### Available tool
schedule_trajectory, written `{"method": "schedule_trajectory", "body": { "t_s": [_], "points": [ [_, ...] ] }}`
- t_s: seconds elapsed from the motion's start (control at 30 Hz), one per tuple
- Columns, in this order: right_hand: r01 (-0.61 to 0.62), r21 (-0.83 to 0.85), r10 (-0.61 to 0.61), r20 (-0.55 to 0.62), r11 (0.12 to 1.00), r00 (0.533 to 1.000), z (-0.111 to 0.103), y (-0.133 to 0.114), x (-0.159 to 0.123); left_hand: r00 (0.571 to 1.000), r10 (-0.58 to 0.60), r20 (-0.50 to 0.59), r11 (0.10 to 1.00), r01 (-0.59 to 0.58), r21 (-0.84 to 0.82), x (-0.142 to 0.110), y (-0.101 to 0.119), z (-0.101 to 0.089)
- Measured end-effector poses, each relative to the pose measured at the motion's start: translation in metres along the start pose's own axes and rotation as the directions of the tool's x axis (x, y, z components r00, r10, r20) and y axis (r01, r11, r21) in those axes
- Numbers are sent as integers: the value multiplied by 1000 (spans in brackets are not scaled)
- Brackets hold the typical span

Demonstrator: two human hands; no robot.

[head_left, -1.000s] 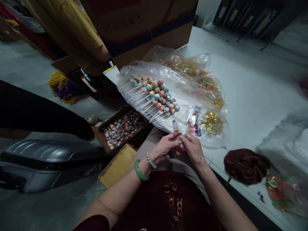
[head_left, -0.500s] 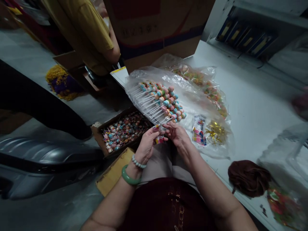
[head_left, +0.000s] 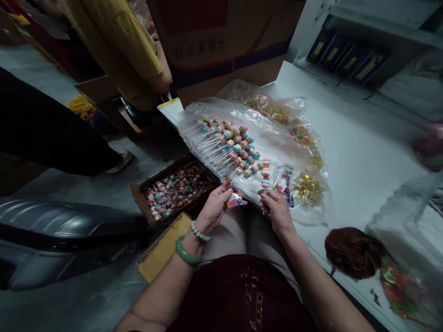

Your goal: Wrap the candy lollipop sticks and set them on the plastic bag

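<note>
My left hand (head_left: 218, 203), with a beaded bracelet and a green bangle on the wrist, pinches a small printed plastic wrapper (head_left: 235, 200) above my lap. Between the closed fingers of my right hand (head_left: 277, 205) is the white stick of a candy skewer (head_left: 266, 173), held upright with pink, white, orange and blue pieces. Beyond both hands, a pile of similar candy skewers (head_left: 238, 143) lies on clear plastic, sticks toward the left. Flat printed wrappers (head_left: 284, 180) rest just right of the held skewer, beside gold twist ties (head_left: 308, 189).
Left of my knees stands a cardboard box (head_left: 140, 196) full of wrapped candy sticks. Bags of colourful candy (head_left: 277, 110) lie farther back on the white table (head_left: 349, 152). A dark brown cloth bundle (head_left: 355, 252) sits at right. A person in a yellow sleeve (head_left: 138, 46) is at upper left.
My right hand has moved right, away from my left hand, and now holds a candy skewer upright. The left hand stays nearly in place with the wrapper.
</note>
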State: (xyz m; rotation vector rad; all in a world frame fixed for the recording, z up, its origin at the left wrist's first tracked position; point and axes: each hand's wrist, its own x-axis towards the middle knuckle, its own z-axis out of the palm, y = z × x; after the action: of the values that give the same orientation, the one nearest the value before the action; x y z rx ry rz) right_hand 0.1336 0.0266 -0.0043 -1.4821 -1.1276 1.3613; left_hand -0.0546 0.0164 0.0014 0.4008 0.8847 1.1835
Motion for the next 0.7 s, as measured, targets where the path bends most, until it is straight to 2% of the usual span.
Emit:
{"method": "schedule_trajectory", "body": {
  "t_s": [0.13, 0.27, 0.33, 0.43, 0.5, 0.7],
  "points": [
    [158, -282, -148, 59, 946, 987, -27, 5, -36, 994, 85, -66, 996, -85, 8, 7, 4, 14],
    [254, -419, -213, 143, 872, 967, -39, 18, -60, 991, 119, -53, 991, -116, 62, 15, 7, 32],
    [251, -428, -197, 167, 868, 966, -42, 28, -66, 996, 87, 9, 990, -88, 112, 17, 2, 40],
    [174, -390, -110, 181, 904, 977, -45, 40, -70, 997, 34, 76, 981, -48, 190, 16, -11, 45],
    [126, -352, -70, 167, 927, 983, -45, 45, -70, 997, 45, 59, 978, -56, 199, 15, -21, 45],
    [88, -277, -72, 68, 957, 995, -40, 49, -64, 995, 83, -58, 981, -71, 179, 14, -45, 48]
  ]
}}
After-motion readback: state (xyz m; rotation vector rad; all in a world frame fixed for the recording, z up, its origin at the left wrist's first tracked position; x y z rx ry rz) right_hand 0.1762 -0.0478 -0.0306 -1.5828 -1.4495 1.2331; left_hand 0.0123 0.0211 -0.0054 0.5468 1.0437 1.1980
